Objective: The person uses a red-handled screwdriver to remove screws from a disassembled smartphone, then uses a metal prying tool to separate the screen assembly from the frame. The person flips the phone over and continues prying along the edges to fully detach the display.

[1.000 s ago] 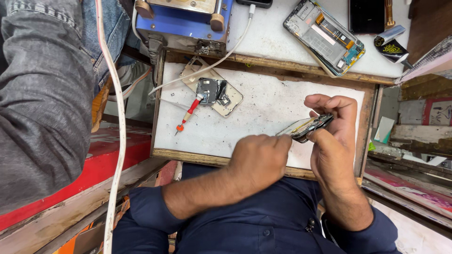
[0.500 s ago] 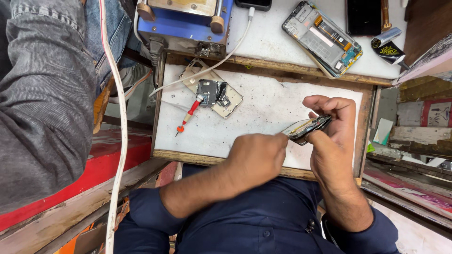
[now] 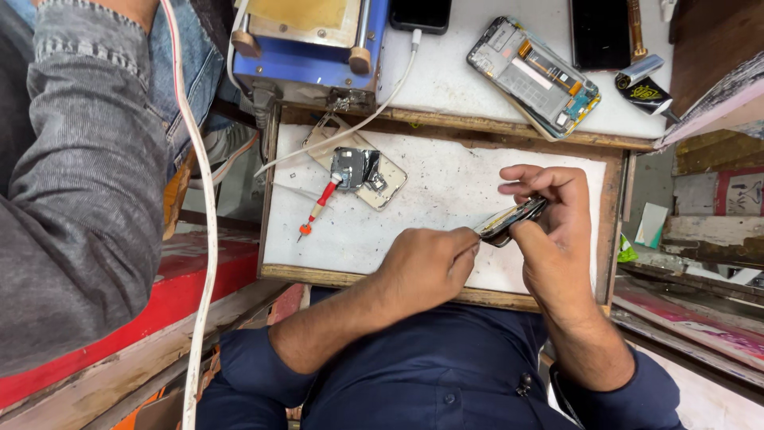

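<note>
My right hand (image 3: 557,231) grips a dark phone (image 3: 516,220) held edge-on above the white work board (image 3: 446,183), thumb and fingers pinching its sides. My left hand (image 3: 426,267) is closed around a thin metal tool (image 3: 476,232) whose tip touches the phone's left edge. Both hands hover over the board's near right part. Most of the tool is hidden inside my fist.
A phone back with loose parts (image 3: 362,171) and a red-handled screwdriver (image 3: 318,205) lie on the board's left. Behind stand a blue machine (image 3: 310,40), an opened phone (image 3: 541,76), a black phone (image 3: 601,32) and a white cable (image 3: 374,103). Another person's grey sleeve (image 3: 79,199) fills the left.
My hands stay together at the phone's edge; the phone and tool have shifted only slightly. Things on the board have not moved.
</note>
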